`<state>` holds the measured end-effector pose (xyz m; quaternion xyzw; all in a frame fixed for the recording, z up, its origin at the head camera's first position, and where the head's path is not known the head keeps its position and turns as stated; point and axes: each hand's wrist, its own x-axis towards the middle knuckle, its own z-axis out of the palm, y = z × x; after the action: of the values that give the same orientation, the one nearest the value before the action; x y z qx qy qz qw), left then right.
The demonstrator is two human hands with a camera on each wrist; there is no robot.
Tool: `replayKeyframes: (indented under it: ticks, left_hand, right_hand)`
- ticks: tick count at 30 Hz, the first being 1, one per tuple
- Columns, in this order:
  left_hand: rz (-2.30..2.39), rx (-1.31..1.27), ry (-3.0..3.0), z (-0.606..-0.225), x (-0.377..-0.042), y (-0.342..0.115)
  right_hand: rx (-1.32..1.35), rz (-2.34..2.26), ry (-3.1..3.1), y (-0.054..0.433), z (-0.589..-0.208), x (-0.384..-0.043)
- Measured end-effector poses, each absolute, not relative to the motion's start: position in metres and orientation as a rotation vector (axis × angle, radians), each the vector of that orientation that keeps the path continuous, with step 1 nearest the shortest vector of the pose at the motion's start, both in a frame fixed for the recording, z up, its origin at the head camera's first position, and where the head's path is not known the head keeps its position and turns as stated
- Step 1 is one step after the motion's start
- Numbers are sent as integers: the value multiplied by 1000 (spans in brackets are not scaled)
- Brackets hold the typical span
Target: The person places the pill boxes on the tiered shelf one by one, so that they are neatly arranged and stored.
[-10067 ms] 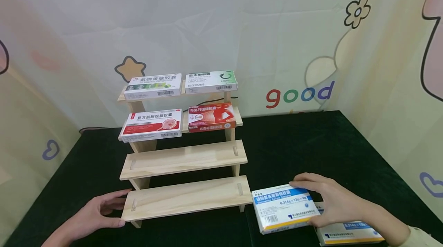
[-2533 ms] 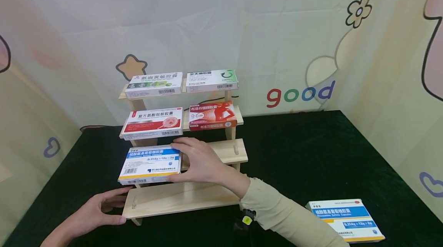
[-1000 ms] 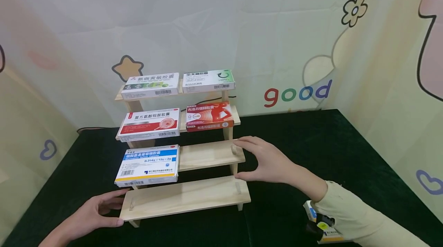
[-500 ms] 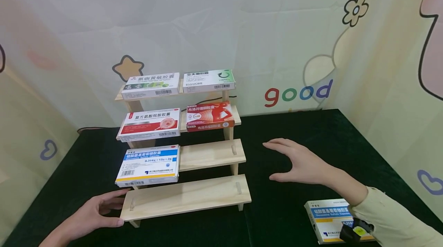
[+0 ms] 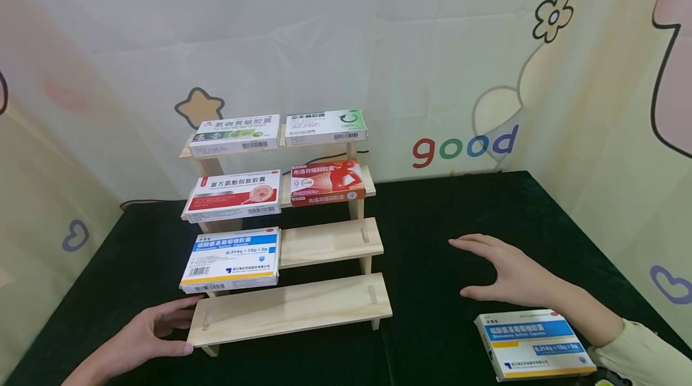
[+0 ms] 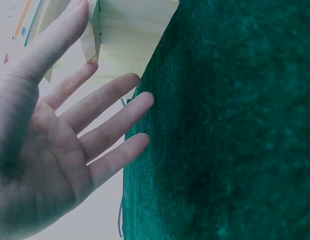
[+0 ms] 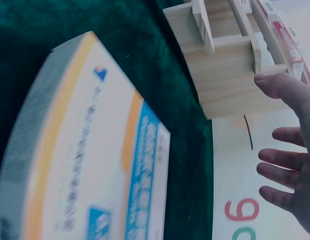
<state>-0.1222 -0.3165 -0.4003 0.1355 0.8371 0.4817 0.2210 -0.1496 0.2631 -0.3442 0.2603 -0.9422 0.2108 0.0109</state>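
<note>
My left hand point(image 5: 142, 332) holds the left end of the lowest board of a stepped wooden display stand point(image 5: 294, 308), thumb at the front corner and index finger at the back; the other fingers extend straight in the left wrist view. My right hand point(image 5: 513, 275) is in the air right of the stand, thumb and fingers apart with nothing between them. Below it, a white, blue and yellow medicine box point(image 5: 535, 347) lies on the cloth. A matching medicine box point(image 5: 229, 259) lies on the left half of the second board from the bottom.
Higher up, the stand bears a red-and-white medicine box point(image 5: 235, 195), a red medicine box point(image 5: 328, 183), a white-and-green medicine box point(image 5: 236, 134) and another green-marked medicine box point(image 5: 326, 127). Dark green cloth point(image 5: 432, 224) covers the table; a printed curtain point(image 5: 324, 44) hangs behind.
The right hand set one blue-and-white medicine box on the second board from the bottom and let go. It has since moved right, back toward the box on the cloth. The left hand stays put.
</note>
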Motion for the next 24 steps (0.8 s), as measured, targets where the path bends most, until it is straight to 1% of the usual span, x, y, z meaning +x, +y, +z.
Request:
replayKeyframes:
  ticks: [15, 24]
  left_hand:
    - [1313, 368, 2310, -400, -124, -316]
    - [1314, 351, 2294, -402, -124, -317]
  right_hand:
    - [649, 665, -2986, 305, -362, -126]
    - [566, 649, -3061, 329, -373, -117]
